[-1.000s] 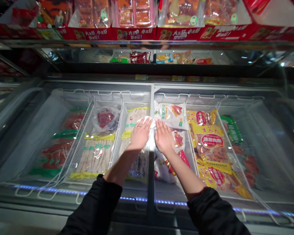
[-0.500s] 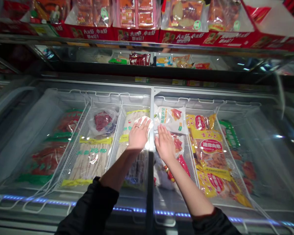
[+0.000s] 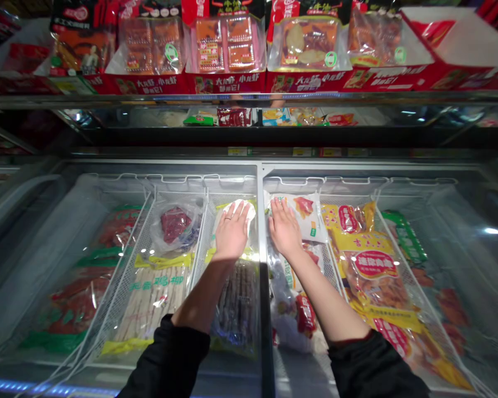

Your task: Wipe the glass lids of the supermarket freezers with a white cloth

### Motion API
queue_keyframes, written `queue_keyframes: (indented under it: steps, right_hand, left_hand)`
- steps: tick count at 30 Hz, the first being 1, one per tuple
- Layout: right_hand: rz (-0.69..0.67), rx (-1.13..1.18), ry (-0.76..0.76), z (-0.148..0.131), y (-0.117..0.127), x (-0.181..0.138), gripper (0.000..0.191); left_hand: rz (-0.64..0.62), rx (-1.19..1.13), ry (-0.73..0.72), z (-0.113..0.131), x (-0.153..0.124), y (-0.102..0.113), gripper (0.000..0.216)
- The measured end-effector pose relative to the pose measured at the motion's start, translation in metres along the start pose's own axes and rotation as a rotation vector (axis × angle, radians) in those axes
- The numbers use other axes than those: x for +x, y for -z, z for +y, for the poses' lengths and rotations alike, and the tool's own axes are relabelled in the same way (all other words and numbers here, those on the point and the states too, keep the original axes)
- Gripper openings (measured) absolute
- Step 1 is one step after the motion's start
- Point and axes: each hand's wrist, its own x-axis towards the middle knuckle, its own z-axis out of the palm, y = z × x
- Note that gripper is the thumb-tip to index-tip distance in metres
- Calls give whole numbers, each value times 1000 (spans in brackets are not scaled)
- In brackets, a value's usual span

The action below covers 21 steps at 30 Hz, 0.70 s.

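My left hand, a ring on one finger, lies flat with fingers stretched on the glass lid of a chest freezer. Under it is a white cloth or paper, partly covered by the fingers. My right hand rests flat and open on the glass to the right of the white centre frame. Below that glass, a white bag of frozen food is partly hidden by my right fingers. Beneath my left forearm lie packs of long frozen strips.
Wire baskets hold a bag of dark red meat, a yellow-edged pack of pale strips, yellow packs and green-edged packs. Above the freezer's back edge runs a shelf with red display boxes. A curved handle is at left.
The view has tilted up, showing more of the shelf. My right hand has slid farther forward over the white bag. My left hand and the white piece have shifted slightly left, off the centre frame.
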Motion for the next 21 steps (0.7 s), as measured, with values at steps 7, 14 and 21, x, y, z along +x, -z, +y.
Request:
queue_keyframes:
  steps: [7, 14, 21]
  right_hand:
    - [10, 14, -20, 6, -14, 18, 62]
    - [3, 13, -39, 3, -11, 15, 61]
    - [20, 16, -26, 0, -12, 13, 59]
  left_hand:
    - [-39, 25, -149, 8, 62, 1, 56]
    - [-26, 57, -108, -20, 57, 14, 57]
    - [-80, 69, -231, 0, 86, 9, 55]
